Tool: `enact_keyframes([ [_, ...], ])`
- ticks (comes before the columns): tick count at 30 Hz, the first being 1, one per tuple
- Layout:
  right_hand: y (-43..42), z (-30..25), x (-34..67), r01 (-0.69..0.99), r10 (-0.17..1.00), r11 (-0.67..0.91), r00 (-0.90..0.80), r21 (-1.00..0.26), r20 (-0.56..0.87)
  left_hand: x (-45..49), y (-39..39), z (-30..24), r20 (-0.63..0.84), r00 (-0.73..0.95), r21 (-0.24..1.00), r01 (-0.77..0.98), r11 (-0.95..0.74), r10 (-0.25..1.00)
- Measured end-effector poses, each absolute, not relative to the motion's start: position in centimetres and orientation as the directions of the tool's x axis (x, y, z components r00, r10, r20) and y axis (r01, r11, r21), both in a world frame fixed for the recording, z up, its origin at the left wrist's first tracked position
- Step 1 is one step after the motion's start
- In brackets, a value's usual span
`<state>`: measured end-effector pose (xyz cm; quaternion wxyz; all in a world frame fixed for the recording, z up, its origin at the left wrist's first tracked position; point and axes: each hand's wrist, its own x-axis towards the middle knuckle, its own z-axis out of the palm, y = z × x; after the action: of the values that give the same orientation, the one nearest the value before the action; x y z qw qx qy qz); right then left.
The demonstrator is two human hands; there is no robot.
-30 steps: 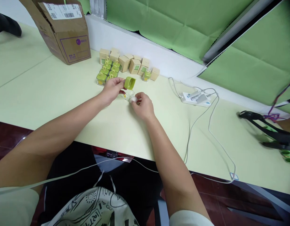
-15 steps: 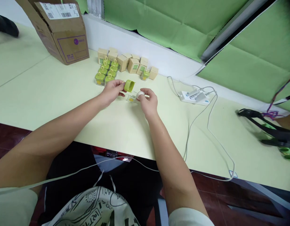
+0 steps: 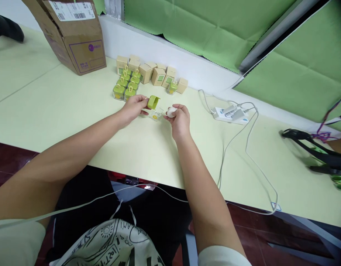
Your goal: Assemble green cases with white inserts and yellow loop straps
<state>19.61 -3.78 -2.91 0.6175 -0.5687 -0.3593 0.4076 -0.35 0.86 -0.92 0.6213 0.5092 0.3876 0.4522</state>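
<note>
Head view: a two-handed hold over a smooth, pale green tabletop [image 3: 137, 155]

The left hand [image 3: 133, 106] pinches a glossy green, hollow, rounded-square cap [image 3: 152, 102], its opening facing right. Just below sits a transparent, boxy case [image 3: 156, 115] with a yellow mark; whether the lower fingers grip it too, I cannot tell. Right of it and apart, the right hand [image 3: 182, 122] grasps a smooth white rounded piece [image 3: 171, 112] between thumb and fingers.

Farther left cluster green-capped clear containers [image 3: 119, 91] with looped tops; behind stand small matte tan paperboard boxes [image 3: 158, 77]. Far left is a large brown corrugated carton [image 3: 87, 55].
</note>
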Motion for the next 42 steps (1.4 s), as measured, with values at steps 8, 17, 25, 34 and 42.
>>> enact_keyframes([
  [8,-5.1,-1.3,18.7,0.335,0.885,-0.064,0.454,-0.940,0.102,-0.4,1.0,-1.0,-0.013,0.286,0.984,-0.167,0.064,0.958],
  [17,-6.3,-0.8,18.4,0.836,0.950,-0.236,0.305,-0.495,0.062,-0.1,0.7,-0.9,-0.027,0.268,0.990,-0.126,0.063,0.963],
  [25,-6.3,-0.7,18.7,0.856,0.959,-0.208,0.274,-0.473,0.074,-0.1,0.8,-0.9,-0.034,0.269,0.990,-0.122,0.069,0.963],
  [34,-6.2,-0.2,18.8,0.725,0.893,-0.160,0.395,-0.670,0.215,0.0,0.9,-1.0,-0.026,0.251,0.989,-0.132,0.061,0.968],
  [42,-5.5,-0.2,17.4,0.015,0.885,-0.156,0.446,-0.988,-0.133,0.4,0.6,-1.4,-0.021,0.321,0.966,-0.238,0.103,0.947],
])
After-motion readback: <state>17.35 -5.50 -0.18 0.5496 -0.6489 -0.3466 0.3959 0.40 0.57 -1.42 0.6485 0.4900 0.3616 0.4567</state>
